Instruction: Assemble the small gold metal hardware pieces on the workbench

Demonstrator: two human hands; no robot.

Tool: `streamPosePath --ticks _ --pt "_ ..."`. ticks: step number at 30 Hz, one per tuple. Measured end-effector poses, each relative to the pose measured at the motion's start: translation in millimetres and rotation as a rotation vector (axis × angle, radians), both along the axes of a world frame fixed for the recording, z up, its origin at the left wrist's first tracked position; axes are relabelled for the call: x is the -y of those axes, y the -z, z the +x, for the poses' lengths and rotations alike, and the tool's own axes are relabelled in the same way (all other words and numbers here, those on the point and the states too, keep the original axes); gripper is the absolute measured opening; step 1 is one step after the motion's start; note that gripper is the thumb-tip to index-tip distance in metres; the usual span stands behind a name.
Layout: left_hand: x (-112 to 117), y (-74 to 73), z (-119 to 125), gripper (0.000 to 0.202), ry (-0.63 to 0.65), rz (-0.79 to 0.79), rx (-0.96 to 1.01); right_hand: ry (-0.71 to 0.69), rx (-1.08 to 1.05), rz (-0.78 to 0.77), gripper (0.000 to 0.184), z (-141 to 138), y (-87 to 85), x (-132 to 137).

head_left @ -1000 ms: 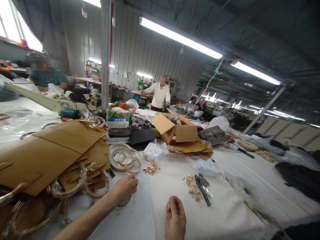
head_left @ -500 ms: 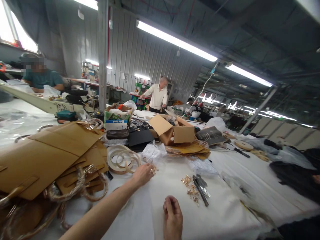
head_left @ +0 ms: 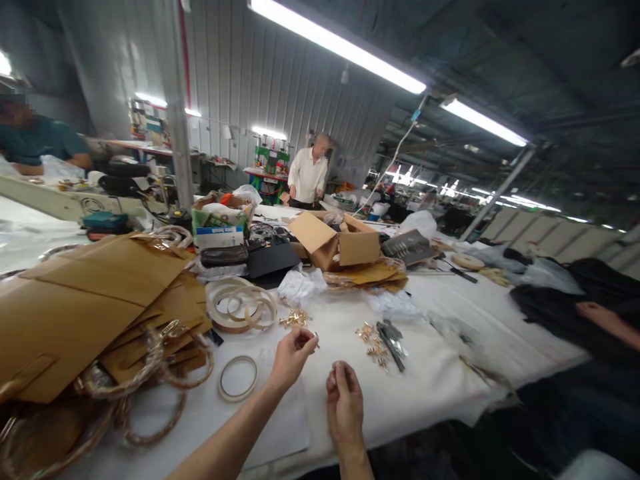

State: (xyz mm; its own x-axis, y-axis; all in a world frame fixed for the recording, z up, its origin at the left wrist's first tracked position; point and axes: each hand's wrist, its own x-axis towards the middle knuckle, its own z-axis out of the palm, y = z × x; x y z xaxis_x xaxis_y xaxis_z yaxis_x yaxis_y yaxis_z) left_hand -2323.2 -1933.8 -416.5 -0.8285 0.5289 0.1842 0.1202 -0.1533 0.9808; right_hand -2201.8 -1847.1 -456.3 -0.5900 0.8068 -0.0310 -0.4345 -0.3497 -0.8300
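Note:
My left hand [head_left: 294, 357] is pinched on a small metal fitting [head_left: 317, 341] that pokes out past the fingertips above the white table [head_left: 430, 407]. Just behind it lies a pile of gold-coloured fittings [head_left: 296, 318]. My right hand [head_left: 346, 403] is closed, thumb against curled fingers, close to the left one; whatever it may hold is hidden. Beyond it, to the right, a second group of gold-coloured fittings [head_left: 371, 347] sits beside dark, flat tools or strips [head_left: 393, 343] that I cannot identify.
Brown bag panels [head_left: 95, 287] with plastic-wrapped ring handles [head_left: 155, 427] fill the left. Cream tape rolls [head_left: 220, 320] and a loose ring [head_left: 237, 379] lie nearby. An open carton [head_left: 357, 248] stands behind. Another person's hand [head_left: 603, 317] touches black material at right; two people are farther back.
My left hand has drawn back from the gold pile toward my right hand, bringing a small metal fitting. The right hand stays closed. The camera view has shifted.

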Motion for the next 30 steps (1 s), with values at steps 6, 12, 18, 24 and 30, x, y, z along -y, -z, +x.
streamPosePath --ticks 6,12,18,24,30 --pt "7.6 28.7 52.3 0.037 0.032 0.266 0.452 -0.094 -0.026 -0.025 0.029 7.7 -2.4 0.6" --pt "11.0 34.3 60.4 0.032 0.105 0.382 0.61 -0.251 -0.059 0.01 0.022 6.8 -0.7 2.9" --pt "12.1 30.8 59.6 0.028 0.102 0.432 0.675 -0.259 -0.053 -0.002 0.019 7.9 -1.4 3.4" --pt "12.9 25.0 61.2 0.033 0.084 0.437 0.71 -0.275 -0.061 0.031 0.015 9.2 1.8 1.9" --pt "13.6 22.2 62.2 0.036 0.071 0.444 0.732 -0.262 -0.06 0.051 0.014 7.9 6.5 1.0"
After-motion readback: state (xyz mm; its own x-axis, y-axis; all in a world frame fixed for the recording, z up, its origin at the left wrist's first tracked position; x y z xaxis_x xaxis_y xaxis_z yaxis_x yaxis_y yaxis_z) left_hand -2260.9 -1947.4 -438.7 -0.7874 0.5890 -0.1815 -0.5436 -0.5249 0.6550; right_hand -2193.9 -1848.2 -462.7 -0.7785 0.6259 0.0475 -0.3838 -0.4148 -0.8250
